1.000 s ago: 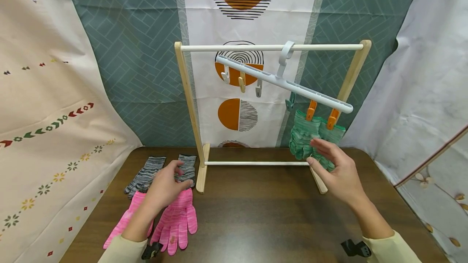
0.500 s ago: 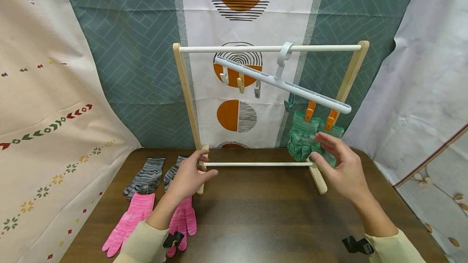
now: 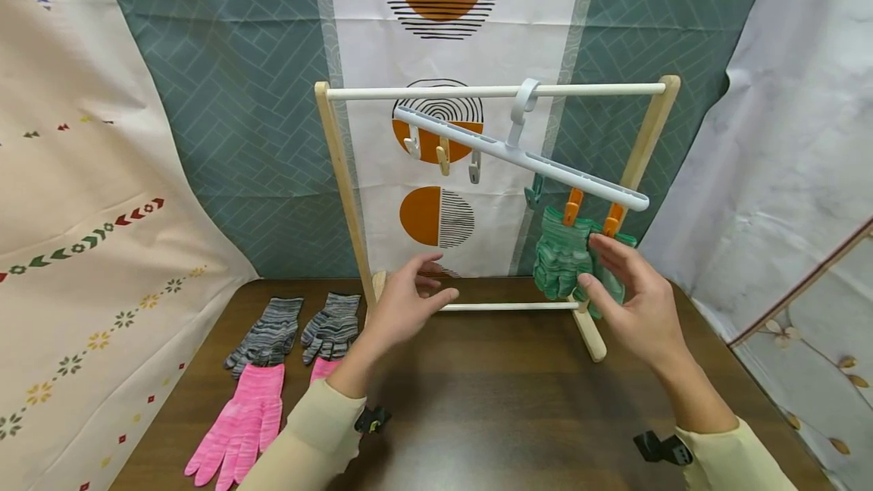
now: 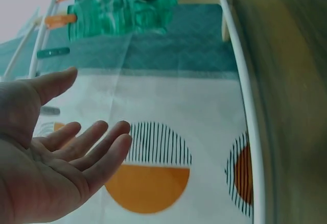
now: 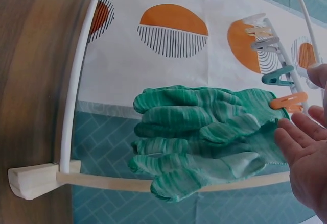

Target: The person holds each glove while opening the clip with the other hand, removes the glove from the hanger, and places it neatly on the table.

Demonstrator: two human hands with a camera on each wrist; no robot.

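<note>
Left hand [image 3: 408,305] and right hand [image 3: 636,313] are both raised over a brown wooden table [image 3: 491,415], fingers slightly bent and spread, thumbs held apart; neither grips anything.

At far left stands a cream cloth [image 3: 89,173] printed with coloured motifs. Next, two grey striped knit gloves [image 3: 267,330] lie side by side on the table, cuffs toward the back. Nearer the viewer, a pink knit glove [image 3: 239,419] lies with its cuff meeting the left grey glove; a second pink glove [image 3: 323,368] is mostly hidden by the left forearm.

The left hand is in front of the lower left part of a wood-and-white drying rack [image 3: 409,92]. From its top bar hangs a white clip hanger [image 3: 559,171], slanting down to the right. Its clips run, in order: white [image 3: 413,145], beige [image 3: 443,157], grey [image 3: 474,168], teal [image 3: 534,193] and two orange clips [image 3: 573,208].

Pinned under the orange clips, a pair of green striped knit gloves [image 3: 561,258] hangs, fingers down. The right hand is at the right glove, partly covering it in the head view; contact cannot be determined. A pale cloth [image 3: 764,173] closes the right side.
</note>
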